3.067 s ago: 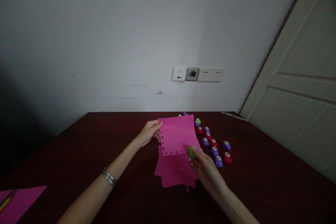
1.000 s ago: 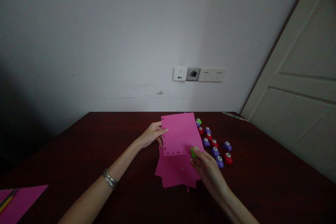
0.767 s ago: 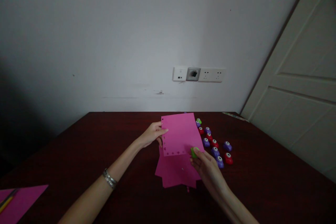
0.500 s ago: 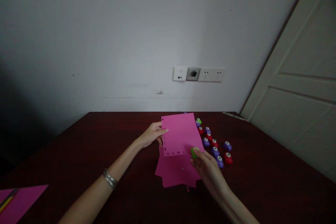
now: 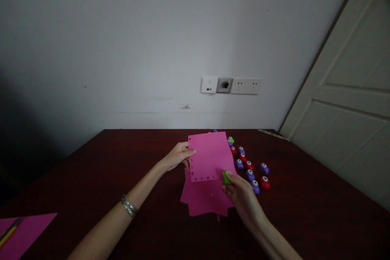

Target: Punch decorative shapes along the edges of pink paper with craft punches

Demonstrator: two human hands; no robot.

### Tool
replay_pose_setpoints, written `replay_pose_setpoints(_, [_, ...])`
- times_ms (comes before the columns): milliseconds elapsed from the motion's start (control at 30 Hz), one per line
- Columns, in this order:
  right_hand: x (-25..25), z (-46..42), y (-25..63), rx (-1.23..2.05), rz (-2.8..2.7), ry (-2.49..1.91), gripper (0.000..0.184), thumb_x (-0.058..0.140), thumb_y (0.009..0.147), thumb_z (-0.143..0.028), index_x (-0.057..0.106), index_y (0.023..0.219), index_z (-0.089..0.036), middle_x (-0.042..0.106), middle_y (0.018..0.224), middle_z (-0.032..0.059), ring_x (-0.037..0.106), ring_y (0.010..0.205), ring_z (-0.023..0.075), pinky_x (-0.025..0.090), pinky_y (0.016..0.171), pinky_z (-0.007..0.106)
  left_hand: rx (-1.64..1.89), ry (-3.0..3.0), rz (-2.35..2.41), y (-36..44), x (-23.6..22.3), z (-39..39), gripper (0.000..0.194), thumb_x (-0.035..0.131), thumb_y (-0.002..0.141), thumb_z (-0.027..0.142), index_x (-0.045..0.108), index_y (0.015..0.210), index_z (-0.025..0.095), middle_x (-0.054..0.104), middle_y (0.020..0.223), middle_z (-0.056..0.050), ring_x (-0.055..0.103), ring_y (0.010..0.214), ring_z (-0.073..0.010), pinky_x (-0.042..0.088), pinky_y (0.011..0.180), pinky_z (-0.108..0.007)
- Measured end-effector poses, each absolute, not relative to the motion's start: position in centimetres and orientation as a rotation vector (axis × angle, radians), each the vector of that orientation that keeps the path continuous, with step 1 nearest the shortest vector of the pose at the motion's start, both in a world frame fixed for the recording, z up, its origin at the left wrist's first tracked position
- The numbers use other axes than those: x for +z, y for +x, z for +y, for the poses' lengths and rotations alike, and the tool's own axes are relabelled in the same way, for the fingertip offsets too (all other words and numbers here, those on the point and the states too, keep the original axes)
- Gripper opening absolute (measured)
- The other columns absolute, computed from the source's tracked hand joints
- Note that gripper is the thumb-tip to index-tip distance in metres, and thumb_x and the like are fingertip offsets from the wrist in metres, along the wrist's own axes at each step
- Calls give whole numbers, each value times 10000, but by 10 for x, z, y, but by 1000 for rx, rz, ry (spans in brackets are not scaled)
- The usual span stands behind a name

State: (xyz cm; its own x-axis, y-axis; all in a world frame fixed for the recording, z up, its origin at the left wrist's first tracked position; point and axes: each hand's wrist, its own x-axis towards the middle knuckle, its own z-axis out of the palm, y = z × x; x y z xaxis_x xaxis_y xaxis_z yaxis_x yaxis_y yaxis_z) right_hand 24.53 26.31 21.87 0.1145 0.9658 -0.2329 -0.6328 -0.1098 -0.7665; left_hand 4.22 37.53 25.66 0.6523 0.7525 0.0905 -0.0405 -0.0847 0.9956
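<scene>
A pink sheet of paper (image 5: pixel 210 154) is held up, with small shaped holes along its left and bottom edges. My left hand (image 5: pixel 178 156) pinches its left edge, thumb in front and fingers behind. My right hand (image 5: pixel 240 193) grips a green craft punch (image 5: pixel 226 177) at the sheet's lower right edge; whether the punch is pressed down I cannot tell. Beneath, more pink sheets (image 5: pixel 207 203) lie overlapped on the table, with a tiny scrap on top. The right fingers hide the sheet's lower right corner.
Several purple, red and green punches (image 5: pixel 250 175) stand on the dark red table (image 5: pixel 122 170) to the right. At the lower left, a yellow and black pencil-like item (image 5: pixel 9 233) lies on another pink sheet (image 5: pixel 33 227). A wall with sockets (image 5: pixel 245 86) rises behind.
Since the oldest frame, my left hand has slid lower on the sheet's edge, uncovering a hole at the top left corner. The punch has shifted slightly right. Little differs over the last second.
</scene>
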Motion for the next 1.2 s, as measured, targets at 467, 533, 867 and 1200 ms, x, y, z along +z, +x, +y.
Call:
replay_pose_setpoints(467, [221,260,246,1406,-495,-932,174,766,537,-246,651,624,-149,642,610,-14,563,536,114,447,574,244,710,1527,611,44,255,375,313,559,782,305,517,997,82,624,649,-63,604,487,-144,496,416,-237])
replay_pose_setpoints(533, [221,260,246,1399,-484,-940,186,773,520,-244,652,620,-146,647,607,-5,574,532,127,458,579,259,707,1527,606,45,254,375,316,560,782,308,516,997,81,625,651,-66,605,489,-146,497,418,-238])
replay_pose_setpoints(867, [219,262,249,1374,-488,-940,164,766,527,-242,659,615,-153,665,611,6,596,532,146,479,595,287,713,1515,600,45,252,375,307,569,773,312,517,975,87,615,645,-62,603,493,-146,495,421,-234])
replay_pose_setpoints(1200, [218,265,250,1394,-482,-950,194,766,535,-257,658,653,-145,669,619,14,613,527,153,486,569,280,710,1512,611,46,250,376,311,570,773,307,512,982,84,623,652,-69,605,493,-149,496,422,-242])
